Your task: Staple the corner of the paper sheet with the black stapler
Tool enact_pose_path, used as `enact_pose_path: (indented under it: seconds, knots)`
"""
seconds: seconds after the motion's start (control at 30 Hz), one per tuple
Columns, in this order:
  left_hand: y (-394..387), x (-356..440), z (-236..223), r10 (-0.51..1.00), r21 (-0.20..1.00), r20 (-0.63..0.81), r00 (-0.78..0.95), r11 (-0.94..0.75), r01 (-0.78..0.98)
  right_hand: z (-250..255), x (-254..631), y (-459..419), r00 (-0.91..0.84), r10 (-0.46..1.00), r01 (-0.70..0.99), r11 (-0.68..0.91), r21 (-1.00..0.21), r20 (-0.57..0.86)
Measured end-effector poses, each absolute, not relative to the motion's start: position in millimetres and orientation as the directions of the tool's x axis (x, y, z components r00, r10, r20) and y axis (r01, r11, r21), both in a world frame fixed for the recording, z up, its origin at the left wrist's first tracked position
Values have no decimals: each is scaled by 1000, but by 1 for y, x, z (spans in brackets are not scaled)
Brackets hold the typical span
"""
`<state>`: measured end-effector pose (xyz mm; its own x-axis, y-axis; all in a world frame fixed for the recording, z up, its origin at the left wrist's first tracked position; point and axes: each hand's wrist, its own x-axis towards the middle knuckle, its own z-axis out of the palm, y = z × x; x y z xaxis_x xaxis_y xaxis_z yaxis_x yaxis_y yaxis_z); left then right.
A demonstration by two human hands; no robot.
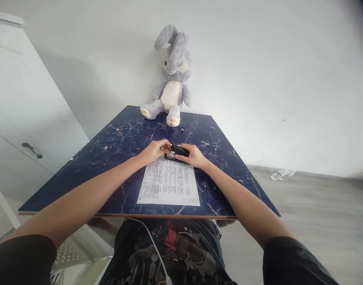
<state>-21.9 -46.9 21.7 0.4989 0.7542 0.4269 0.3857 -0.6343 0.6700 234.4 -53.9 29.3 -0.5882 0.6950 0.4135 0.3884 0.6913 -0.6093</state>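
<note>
A black stapler is lying over the top part of a printed sheet of paper, on a dark blue, marble-patterned table. Its long axis is running roughly left to right, across the sheet's longer side, with the right end sloping slightly toward the person. The front end is pointing left, and the upper arm and base are standing apart there (a gap is showing between them). The right hand is gripping the stapler's right end, with fingers bending over the top and the thumb lying along the near side. The left hand is curling its fingertips just beside the front end; whether they are pinching anything, I cannot tell. Beyond the hands, a grey plush rabbit is sitting at the table's far edge, facing the person.
</note>
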Motion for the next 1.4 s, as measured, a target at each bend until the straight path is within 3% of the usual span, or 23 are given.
enact_pose_path:
  seconds: [0.2, 0.37, 0.43, 0.67, 1.03, 1.23, 1.4]
  knots:
    - [-50, -13, 21, 745, 435, 480, 463, -661, 612, 40, 271, -27, -360, 837, 703, 533, -470, 411]
    - [-48, -13, 8, 807, 315, 121, 578, -584, 748, 36, 303, -15, -202, 934, 882, 305, -360, 295]
    - [-47, -15, 5, 815, 311, 44, 578, -561, 767, 36, 306, -14, -205, 945, 891, 287, -351, 254]
    - [-49, -24, 6, 809, 312, 18, 588, -563, 765, 43, 307, -17, -226, 943, 906, 295, -303, 243]
    - [-50, -24, 5, 809, 271, 49, 585, -575, 772, 45, 299, -23, -445, 885, 763, 455, -459, 137]
    - [-55, -23, 13, 791, 277, 12, 612, -590, 758, 43, 293, -23, -464, 858, 777, 514, -362, 222]
    - [-56, -24, 13, 782, 316, 5, 623, -592, 741, 49, 296, -26, -446, 879, 802, 476, -361, 169]
